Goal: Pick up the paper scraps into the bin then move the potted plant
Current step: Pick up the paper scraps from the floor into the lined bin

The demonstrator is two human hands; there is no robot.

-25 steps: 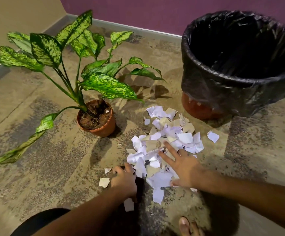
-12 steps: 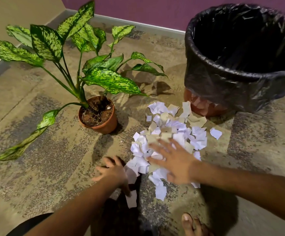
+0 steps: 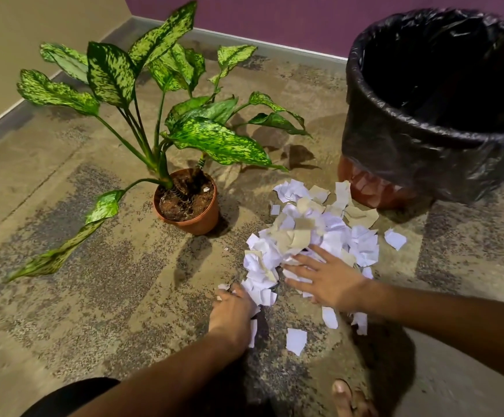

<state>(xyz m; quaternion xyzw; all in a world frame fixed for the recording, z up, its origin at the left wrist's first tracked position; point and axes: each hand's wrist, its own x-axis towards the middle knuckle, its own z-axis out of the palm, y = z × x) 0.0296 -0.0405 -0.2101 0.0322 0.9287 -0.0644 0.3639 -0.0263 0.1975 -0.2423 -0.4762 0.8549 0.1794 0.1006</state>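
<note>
Head view: right hand (image 3: 329, 279) lies flat, fingers spread, on paper scraps (image 3: 314, 233); left hand's (image 3: 232, 308) grip unclear.

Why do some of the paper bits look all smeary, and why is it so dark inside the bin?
Head view: the paper scraps mid-pile are motion-blurred, the potted plant stays sharp; the bin has a black liner that swallows light, with small glints on its rim; the plant throws soft shadows on the floor.

Right hand (image 3: 330, 281) flat, fingers (image 3: 300, 260) spread — left hand (image 3: 231, 308) apparently curled, knuckles up.
</note>
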